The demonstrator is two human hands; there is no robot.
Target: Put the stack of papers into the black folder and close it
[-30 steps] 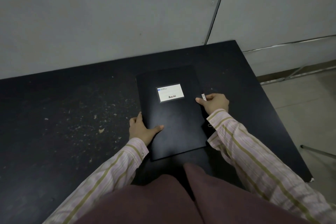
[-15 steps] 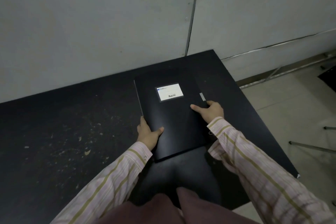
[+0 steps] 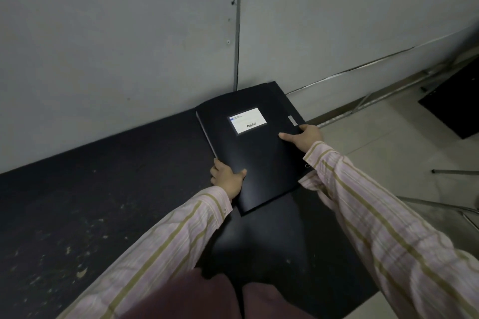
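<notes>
A person in a pink striped shirt holds a closed black folder (image 3: 259, 160) with both hands over a dark, speckled surface (image 3: 103, 189) that meets a grey wall (image 3: 116, 33). The left hand (image 3: 228, 179) grips the folder's left edge near the bottom, thumb lying on the cover and fingers hidden beneath. The right hand (image 3: 304, 136) clasps the right edge, thumb pressed on the cover. A white label (image 3: 247, 120) sits on the upper part of the cover. Along the left edge a thin pale line shows, possibly paper edges. The folder's far end seems tilted up toward the wall.
</notes>
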